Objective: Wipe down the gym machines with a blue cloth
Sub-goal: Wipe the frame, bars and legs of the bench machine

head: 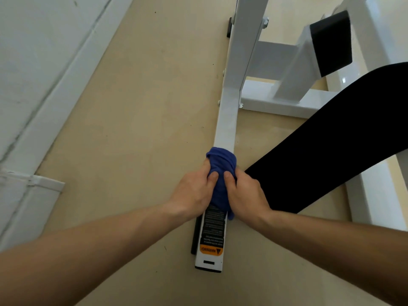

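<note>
A blue cloth (220,171) is bunched around the white floor rail (227,120) of a gym machine. My left hand (193,193) grips the cloth from the left side of the rail, thumb on top. My right hand (245,193) grips it from the right side, thumb on top as well. The two thumbs nearly meet over the cloth. Below my hands the rail carries a black label with an orange warning strip (210,250) near its end cap.
The machine's white frame (284,98) with a cross bar and a black pad (331,43) stands at the upper right. A black-clad leg (331,146) crosses from the right. A white wall and skirting (44,96) run along the left; beige floor (132,129) lies between.
</note>
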Motion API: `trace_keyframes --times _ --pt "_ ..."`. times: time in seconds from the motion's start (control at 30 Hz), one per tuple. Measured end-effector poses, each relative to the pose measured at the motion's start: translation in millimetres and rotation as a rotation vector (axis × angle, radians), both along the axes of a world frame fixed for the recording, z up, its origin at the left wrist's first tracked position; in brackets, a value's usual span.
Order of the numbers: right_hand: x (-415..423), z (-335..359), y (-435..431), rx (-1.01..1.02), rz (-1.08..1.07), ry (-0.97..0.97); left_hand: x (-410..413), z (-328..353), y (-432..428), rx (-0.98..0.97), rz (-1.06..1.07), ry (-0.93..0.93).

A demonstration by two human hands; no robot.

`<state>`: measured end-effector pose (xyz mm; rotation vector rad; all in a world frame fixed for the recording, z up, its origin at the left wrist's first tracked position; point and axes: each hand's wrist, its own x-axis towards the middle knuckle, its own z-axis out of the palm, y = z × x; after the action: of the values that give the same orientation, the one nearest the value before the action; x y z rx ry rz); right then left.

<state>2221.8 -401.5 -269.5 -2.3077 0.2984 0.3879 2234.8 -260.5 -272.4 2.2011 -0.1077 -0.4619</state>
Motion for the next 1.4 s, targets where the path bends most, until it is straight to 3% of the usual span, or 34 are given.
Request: trace_keyframes --times 0.5,0.67,0.77,0.93,1.03,1.1,1.23,1.4 --pt "133 -10 -19 -0.009 -0.061 -0.027 127 -6 -41 0.004 0.198 -0.015" --pt "163 7 -26 0.023 -0.166 -0.377 156 -2 -55 -0.06 0.332 -0.226" --pt "186 4 -25 0.065 -0.229 -0.433 183 -4 -62 -0.079 0.35 -0.188" --pt "207 -23 -25 -0.257 -0.175 -0.311 208 -12 -63 0.014 0.292 -0.141" --pt "213 -18 -29 -0.491 -0.087 -0.342 222 -11 -60 0.072 0.271 -0.091" --pt "216 -12 -33 -0.537 -0.067 -0.376 229 -8 -57 0.068 0.276 -0.056" --pt "205 -15 -28 -0.183 -0.281 -0.405 217 -9 -57 -0.015 0.302 -0.078" --pt "170 -25 -26 -0.157 -0.167 -0.498 158 -17 -52 -0.009 0.321 -0.205"
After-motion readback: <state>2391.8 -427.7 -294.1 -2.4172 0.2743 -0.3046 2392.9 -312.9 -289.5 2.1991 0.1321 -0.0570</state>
